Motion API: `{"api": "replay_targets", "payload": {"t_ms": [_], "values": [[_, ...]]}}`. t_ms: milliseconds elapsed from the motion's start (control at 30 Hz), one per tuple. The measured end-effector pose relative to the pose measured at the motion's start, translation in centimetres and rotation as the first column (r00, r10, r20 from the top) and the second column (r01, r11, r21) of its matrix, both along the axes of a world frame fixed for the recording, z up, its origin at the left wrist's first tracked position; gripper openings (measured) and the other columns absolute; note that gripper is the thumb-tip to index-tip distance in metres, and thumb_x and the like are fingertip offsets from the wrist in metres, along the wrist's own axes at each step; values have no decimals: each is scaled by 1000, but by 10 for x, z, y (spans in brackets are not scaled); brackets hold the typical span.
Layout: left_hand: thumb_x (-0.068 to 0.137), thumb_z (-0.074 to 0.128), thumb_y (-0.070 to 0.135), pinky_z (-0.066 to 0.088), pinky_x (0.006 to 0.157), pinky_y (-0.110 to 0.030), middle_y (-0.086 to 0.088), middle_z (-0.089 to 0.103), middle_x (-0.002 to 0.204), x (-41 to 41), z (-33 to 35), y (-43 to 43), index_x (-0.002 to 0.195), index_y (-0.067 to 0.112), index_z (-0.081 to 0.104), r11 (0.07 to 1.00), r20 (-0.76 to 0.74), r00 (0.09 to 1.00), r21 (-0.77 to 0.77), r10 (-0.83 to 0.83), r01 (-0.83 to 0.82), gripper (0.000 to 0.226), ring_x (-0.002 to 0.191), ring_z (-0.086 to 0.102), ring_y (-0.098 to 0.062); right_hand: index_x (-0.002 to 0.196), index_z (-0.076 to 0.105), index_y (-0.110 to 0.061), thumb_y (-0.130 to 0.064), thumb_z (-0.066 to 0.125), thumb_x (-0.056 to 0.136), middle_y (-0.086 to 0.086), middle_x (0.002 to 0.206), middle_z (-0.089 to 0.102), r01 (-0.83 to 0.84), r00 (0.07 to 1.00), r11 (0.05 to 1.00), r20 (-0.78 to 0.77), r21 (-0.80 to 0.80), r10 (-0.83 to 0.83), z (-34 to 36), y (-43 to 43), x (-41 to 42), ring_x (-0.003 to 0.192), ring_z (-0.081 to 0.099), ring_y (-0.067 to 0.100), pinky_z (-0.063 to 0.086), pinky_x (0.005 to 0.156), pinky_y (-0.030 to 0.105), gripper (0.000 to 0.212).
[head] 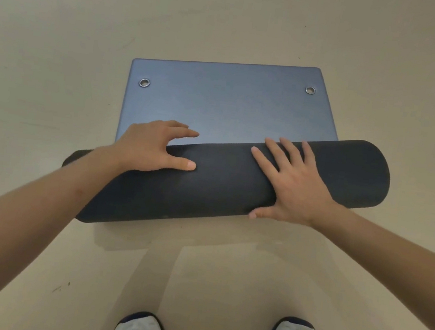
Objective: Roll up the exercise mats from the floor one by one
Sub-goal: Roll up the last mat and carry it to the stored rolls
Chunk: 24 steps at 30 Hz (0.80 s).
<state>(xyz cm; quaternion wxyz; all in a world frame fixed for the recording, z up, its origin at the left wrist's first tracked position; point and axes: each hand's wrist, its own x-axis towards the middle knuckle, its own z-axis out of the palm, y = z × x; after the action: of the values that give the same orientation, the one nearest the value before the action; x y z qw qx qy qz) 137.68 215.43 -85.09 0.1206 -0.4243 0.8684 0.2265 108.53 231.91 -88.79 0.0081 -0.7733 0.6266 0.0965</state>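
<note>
An exercise mat [225,104] lies on the floor ahead of me, blue on top and dark grey underneath. Most of it is wound into a thick dark roll [217,181] lying crosswise, slightly skewed. A short flat blue stretch with two metal eyelets [144,82] extends beyond the roll. My left hand [153,147] rests on the roll's left part, fingers curled over its far edge onto the blue surface. My right hand [292,180] lies flat with fingers spread on the roll's right part, thumb at the near side.
The beige floor [61,54] surrounds the mat on all sides. My two white shoes [140,328] stand at the bottom edge of the view, a short way behind the roll.
</note>
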Motion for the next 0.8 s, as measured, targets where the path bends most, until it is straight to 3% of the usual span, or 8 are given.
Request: {"api": "replay_targets", "payload": {"t_ms": [100, 200, 367, 433, 500, 633, 800], "values": [[90, 46, 74, 43, 106, -46, 7, 47, 156, 1, -1, 23, 149, 39, 47, 962, -93, 995, -272, -42, 15, 68, 141, 45, -21, 161, 16, -23, -105, 34, 63, 14, 161, 32, -15, 1000, 997, 27, 71, 13, 5, -28, -9, 145, 32, 40, 23, 118, 61, 129], [83, 49, 76, 36, 114, -49, -1, 48, 155, 1, -9, 60, 151, 31, 46, 914, -138, 982, -400, -130, 65, 82, 143, 43, -28, 159, 15, -30, -105, 35, 63, 4, 160, 34, -25, 993, 988, 119, 153, 6, 11, -57, -19, 142, 35, 31, 27, 118, 53, 123], [60, 53, 97, 12, 126, -59, -11, 5, 172, -8, -33, 72, 163, 31, -7, 910, 153, 981, -376, -122, 172, 136, 156, 9, -41, 159, 17, -35, -107, 37, 54, -5, 160, 37, 25, 968, 933, 224, 358, -112, 21, -101, -27, 139, 42, 28, 32, 115, 51, 129], [57, 57, 98, 11, 126, -59, -12, 4, 171, -14, -37, 55, 161, 30, -13, 910, 170, 978, -375, -121, 178, 142, 156, 7, -42, 159, 17, -35, -108, 30, 55, -4, 162, 34, 64, 976, 949, 179, 308, -124, 24, -109, -28, 140, 41, 30, 26, 118, 54, 128], [55, 64, 95, 14, 126, -57, -11, 9, 170, -19, -36, 35, 160, 30, -10, 918, 156, 980, -358, -121, 170, 144, 155, 14, -39, 157, 27, -32, -106, 23, 60, 0, 159, 39, 108, 983, 985, 135, 135, -126, 27, -109, -28, 138, 43, 31, 22, 119, 56, 122], [47, 71, 92, 23, 125, -53, -7, 20, 168, -24, -29, 0, 160, 32, 0, 940, 120, 983, -295, -141, 171, 147, 151, 28, -33, 146, 46, -24, -99, 28, 72, 5, 146, 54, 34, 987, 993, 157, -116, -15, 17, -94, -21, 129, 51, 33, 30, 114, 57, 108], [47, 71, 92, 45, 109, -49, 0, 41, 157, -30, -22, -32, 158, 37, 8, 969, 95, 982, -172, -163, 178, 138, 134, 50, -28, 160, 17, -21, -106, 33, 58, 14, 159, 34, -21, 999, 1000, -26, -21, 20, 3, -92, -13, 142, 35, 42, 20, 118, 65, 133]]}}
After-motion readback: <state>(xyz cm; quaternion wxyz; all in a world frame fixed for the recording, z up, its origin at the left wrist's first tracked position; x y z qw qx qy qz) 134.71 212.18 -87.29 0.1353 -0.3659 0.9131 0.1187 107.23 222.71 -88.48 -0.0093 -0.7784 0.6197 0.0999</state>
